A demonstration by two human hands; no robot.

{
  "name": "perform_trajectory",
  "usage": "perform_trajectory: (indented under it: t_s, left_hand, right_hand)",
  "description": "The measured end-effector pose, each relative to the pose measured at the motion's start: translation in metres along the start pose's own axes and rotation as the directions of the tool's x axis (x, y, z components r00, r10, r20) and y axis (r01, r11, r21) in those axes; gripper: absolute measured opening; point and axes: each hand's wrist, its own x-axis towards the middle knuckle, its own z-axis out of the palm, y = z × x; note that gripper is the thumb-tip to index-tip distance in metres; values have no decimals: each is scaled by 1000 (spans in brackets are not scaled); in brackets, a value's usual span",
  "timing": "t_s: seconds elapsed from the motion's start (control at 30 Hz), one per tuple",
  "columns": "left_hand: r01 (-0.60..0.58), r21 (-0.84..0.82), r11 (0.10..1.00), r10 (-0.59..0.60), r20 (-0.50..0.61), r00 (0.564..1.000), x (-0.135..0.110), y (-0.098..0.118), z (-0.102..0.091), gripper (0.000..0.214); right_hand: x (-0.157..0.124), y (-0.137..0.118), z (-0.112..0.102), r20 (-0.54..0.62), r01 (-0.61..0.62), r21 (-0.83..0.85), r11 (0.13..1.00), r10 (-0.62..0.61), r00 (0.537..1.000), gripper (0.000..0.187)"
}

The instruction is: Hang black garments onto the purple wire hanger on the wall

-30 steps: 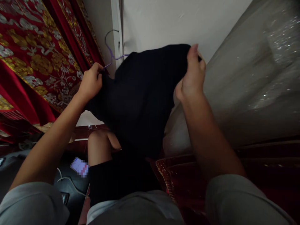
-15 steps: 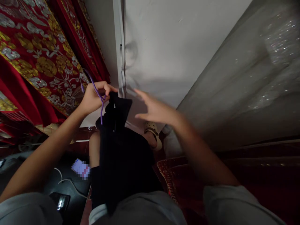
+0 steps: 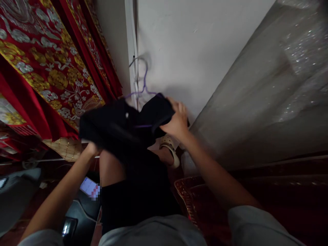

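Observation:
A black shirt (image 3: pixel 110 126) is spread over a purple clothes hanger (image 3: pixel 145 83), whose hook points up towards the wall. Part of the hanger's bar shows through the shirt's opening. On the right shoulder of the shirt, my right hand (image 3: pixel 177 118) is closed, thumb on the near side and fingers over the far side. My left hand (image 3: pixel 92 149) is under the shirt's left part, and the cloth covers its fingers. The shirt hangs above my knees and is partly blurred.
Red curtains (image 3: pixel 58 78) with gold and silver embroidery hang at the left. A plastic-wrapped panel (image 3: pixel 256 92) leans at the right. A lit phone (image 3: pixel 89 187) and a cable lie on a dark surface at lower left. Red fabric (image 3: pixel 230 191) with beaded trim lies at lower right.
The hanger has moved right and turned upright, its hook now against the wall. The shirt is spread wider. My right hand has closed on its shoulder; my left hand has dropped beneath the cloth.

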Motion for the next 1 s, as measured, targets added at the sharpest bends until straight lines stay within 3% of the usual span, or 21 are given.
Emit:
perform_trajectory:
  t_s: [0.07,0.13,0.23,0.4,0.47,0.53,0.6,0.63,0.7,0.77,0.87,1.0]
  left_hand:
    - [83,-86,993,-82,21,996,-14,-16,-3,78]
    - [148,-110,983,-144,39,989,-22,-28,6,77]
    - [160,-19,987,-161,-106,981,-23,-39,35,68]
    - [245,-96,965,-262,-429,864,-31,-55,80,42]
    - [227,-216,949,-306,-476,825,-46,-65,91,43]
    - [245,-382,891,-417,-477,774,-63,-76,99,49]
    - [275,-514,812,-530,-452,718,-80,-82,106,58]
    - [291,-560,775,-575,-434,694,-87,-83,110,62]
    - [337,-599,726,-630,-383,676,-96,-82,115,70]
    - [386,-598,703,-654,-331,680,-102,-77,118,72]
    - [421,-589,689,-664,-282,692,-106,-74,114,66]
    - [468,-585,663,-702,-268,660,-112,-79,108,52]
  right_hand:
    - [23,1,-17,-47,-98,-72,993,95,994,84]
    - [45,-7,-29,-32,-129,-104,986,126,991,78]
    - [61,-26,-42,37,-71,-135,988,77,996,83]
    - [35,-36,-65,67,60,-57,997,-57,996,95]
    - [16,-34,-74,13,88,46,995,-89,996,91]
    - [-4,-36,-73,-102,75,195,978,-56,993,72]
    - [-26,-43,-55,-172,-42,404,914,121,978,38]
    - [-40,-49,-39,-139,-148,514,845,252,958,25]
    - [-72,-59,0,181,-424,631,650,408,895,36]
    - [-106,-68,40,466,-636,570,520,432,772,38]
    - [-145,-70,73,525,-702,537,468,466,712,35]
    - [-153,-58,72,553,-691,583,428,414,723,45]
